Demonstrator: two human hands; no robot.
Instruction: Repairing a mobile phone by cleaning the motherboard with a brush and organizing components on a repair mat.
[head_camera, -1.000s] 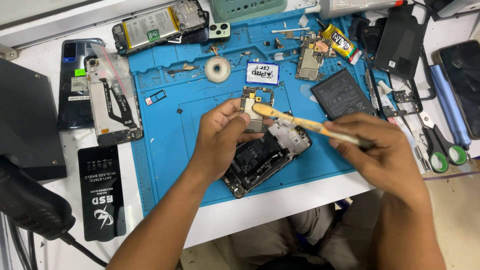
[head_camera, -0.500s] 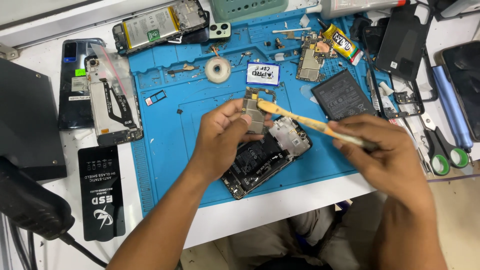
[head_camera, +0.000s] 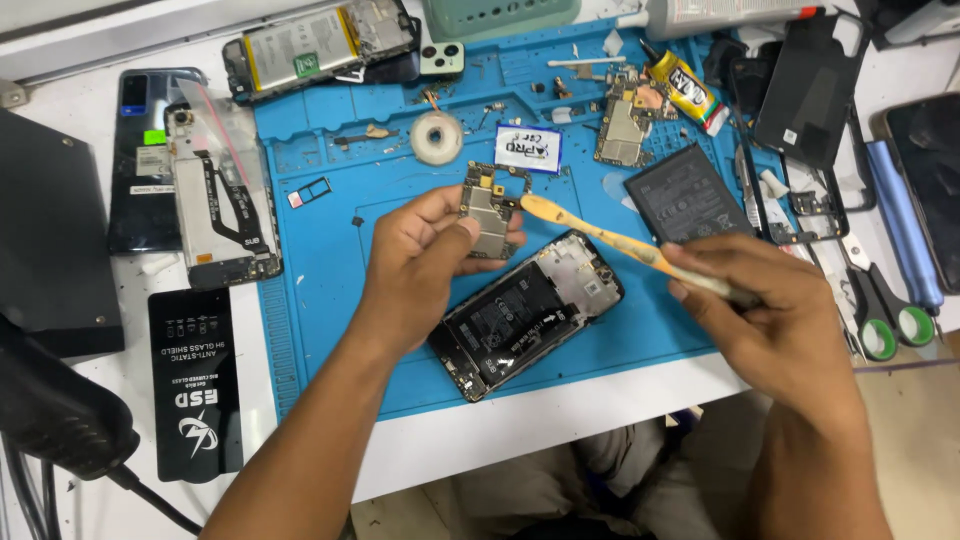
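My left hand (head_camera: 425, 260) holds a small phone circuit board (head_camera: 488, 212) up over the blue work mat (head_camera: 330, 260). A yellow toothbrush (head_camera: 610, 240) is gripped in my right hand (head_camera: 775, 320), and its head touches the board's right edge. Just below the board an opened black phone (head_camera: 525, 315) lies diagonally on the mat, with its inner frame showing.
On the mat lie a loose black battery (head_camera: 688, 205), another circuit board (head_camera: 625, 128), a tape roll (head_camera: 437, 137), a white label (head_camera: 527, 150) and a glue tube (head_camera: 685, 90). Opened phones (head_camera: 215, 190) lie at the left, green-handled scissors (head_camera: 880, 320) at the right.
The brush head has moved slightly along the board's upper right edge. My left hand still holds the board in the same place.
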